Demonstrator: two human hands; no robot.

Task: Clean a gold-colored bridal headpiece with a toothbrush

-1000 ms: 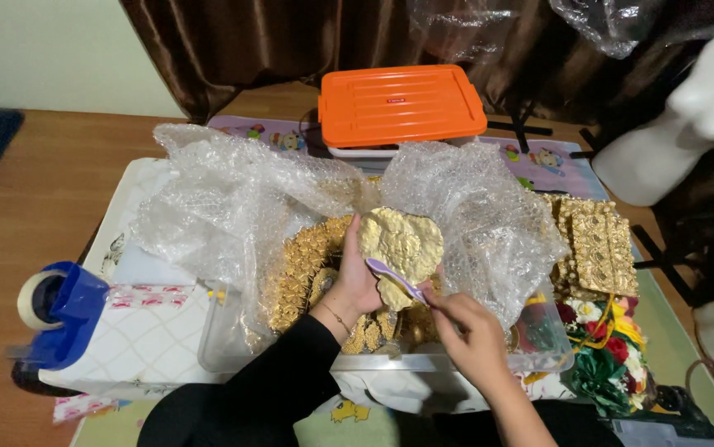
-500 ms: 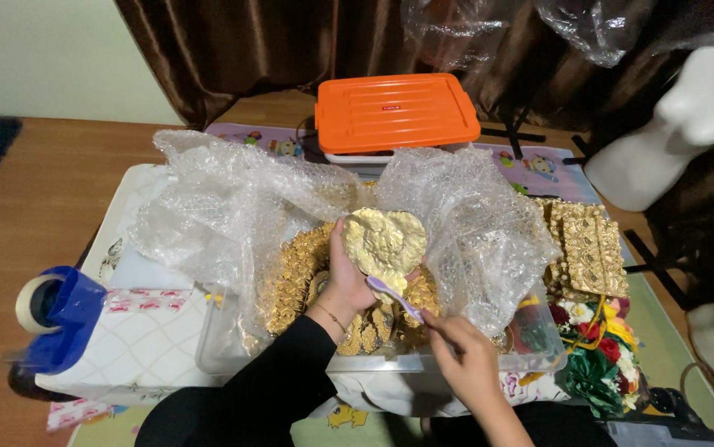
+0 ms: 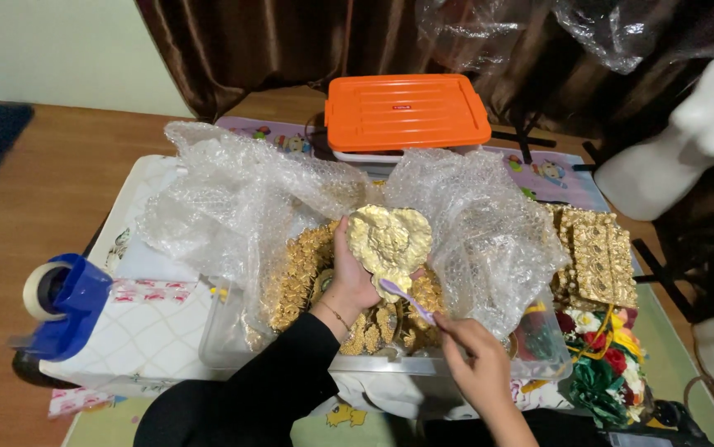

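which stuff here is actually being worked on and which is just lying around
In hand:
left hand holding the gold heart piece
right hand holding the purple brush against it
clear bin of gold ornaments
bubble wrap

Lying about:
orange-lidded box
blue tape dispenser
gold panels
flower garland
white mannequin

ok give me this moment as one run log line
left hand: holds gold ornament | right hand: holds purple brush at ornament's lower edge | below: clear bin of gold pieces, bubble wrap
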